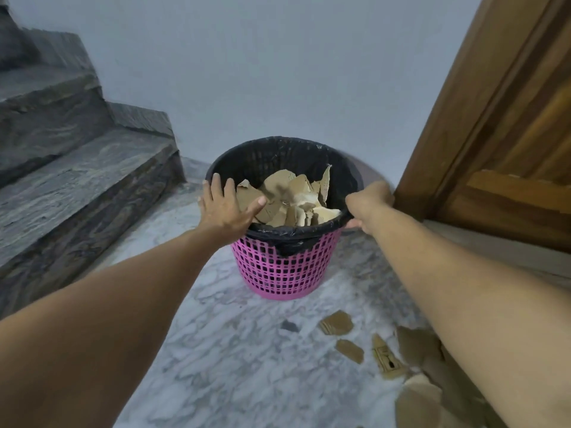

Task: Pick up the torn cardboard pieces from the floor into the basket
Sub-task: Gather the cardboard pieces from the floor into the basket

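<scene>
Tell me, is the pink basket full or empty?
Partly full. Torn cardboard pieces are piled inside the basket, reaching near its rim; more scraps lie on the floor.

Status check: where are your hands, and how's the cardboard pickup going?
Left hand flat on basket rim, right hand gripping far rim. Basket part full of cardboard pieces. More torn pieces on floor at near right. Nothing blocking.

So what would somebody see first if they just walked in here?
Probably the bright pink basket with a black bag, standing in the middle of the marble floor and heaped with torn cardboard pieces. The left hand rests spread on its rim and the right hand grips the other side. More brown scraps lie on the floor, lower right.
</scene>
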Tool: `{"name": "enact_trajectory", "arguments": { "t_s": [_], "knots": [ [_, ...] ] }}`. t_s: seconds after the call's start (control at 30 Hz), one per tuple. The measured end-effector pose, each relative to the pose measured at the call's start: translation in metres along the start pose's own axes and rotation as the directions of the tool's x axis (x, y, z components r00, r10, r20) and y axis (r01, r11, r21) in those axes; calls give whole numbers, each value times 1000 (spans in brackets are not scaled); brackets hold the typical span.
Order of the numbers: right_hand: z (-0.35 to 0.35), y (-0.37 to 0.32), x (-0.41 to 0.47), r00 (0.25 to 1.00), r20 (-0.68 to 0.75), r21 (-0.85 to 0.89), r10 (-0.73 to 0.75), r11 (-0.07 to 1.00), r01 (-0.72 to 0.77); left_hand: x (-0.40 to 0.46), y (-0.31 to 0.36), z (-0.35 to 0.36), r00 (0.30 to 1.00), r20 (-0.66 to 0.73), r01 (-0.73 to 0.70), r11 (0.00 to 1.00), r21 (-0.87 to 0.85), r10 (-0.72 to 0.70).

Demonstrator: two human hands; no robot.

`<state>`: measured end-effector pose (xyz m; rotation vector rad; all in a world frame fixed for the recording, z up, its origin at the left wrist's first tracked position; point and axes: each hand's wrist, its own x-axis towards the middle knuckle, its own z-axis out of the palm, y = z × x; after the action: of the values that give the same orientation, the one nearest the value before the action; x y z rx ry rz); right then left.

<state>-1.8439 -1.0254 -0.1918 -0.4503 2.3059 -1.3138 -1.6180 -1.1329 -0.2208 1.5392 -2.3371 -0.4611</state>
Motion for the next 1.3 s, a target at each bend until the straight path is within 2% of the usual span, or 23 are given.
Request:
{"name": "enact_trajectory", "arguments": {
  "t_s": [0.17, 0.3, 0.4, 0.53, 0.63, 0.73, 0.87, 0.97, 1.03, 1.1, 1.2, 1.3],
  "knots": [
    [-33, 16, 10, 997, -69, -42, -46, 998, 44, -15, 37, 13, 1000, 18, -8, 999, 53, 8],
    [-50, 29, 17, 979, -166, -108, -116, 989, 99, -25, 65, 20, 998, -62, 41, 988, 147, -32],
    [-65, 40, 18, 997, -49, 18, -66, 998, 67, -33, 83, 23, 985, -130, 136, 978, 157, -116],
    [-88, 59, 11, 982, 189, 107, 24, 993, -45, -45, 84, 25, 966, -163, 197, 980, -26, -199],
    [-93, 73, 4, 958, 273, 68, 86, 992, -109, -58, 75, 30, 954, -223, 187, 979, -77, -199],
    [-89, 89, -4, 932, 340, -10, 127, 991, -131, -67, 59, 40, 946, -211, 214, 964, -158, -245],
    [-81, 118, -9, 914, 365, -111, 179, 983, -148, -70, 39, 63, 904, -102, 365, 875, -318, -414],
    [-78, 147, -12, 915, 330, -224, 231, 961, -161, -79, 15, 92, 926, 57, 375, 895, -241, -373],
    [-78, 167, -17, 911, 302, -315, 281, 931, -183, -86, -1, 114, 940, 191, 301, 950, -79, -282],
    [-80, 186, -23, 904, 281, -420, 321, 888, -185, -92, -10, 134, 931, 327, 157, 986, 49, -165],
    [-88, 215, -28, 908, 234, -615, 348, 776, -139, -105, -9, 164, 878, 478, -19, 999, 46, -6],
    [-99, 232, -33, 919, 213, -769, 331, 637, -52, -117, 1, 188, 825, 552, -141, 990, -5, 120]
  ]
}}
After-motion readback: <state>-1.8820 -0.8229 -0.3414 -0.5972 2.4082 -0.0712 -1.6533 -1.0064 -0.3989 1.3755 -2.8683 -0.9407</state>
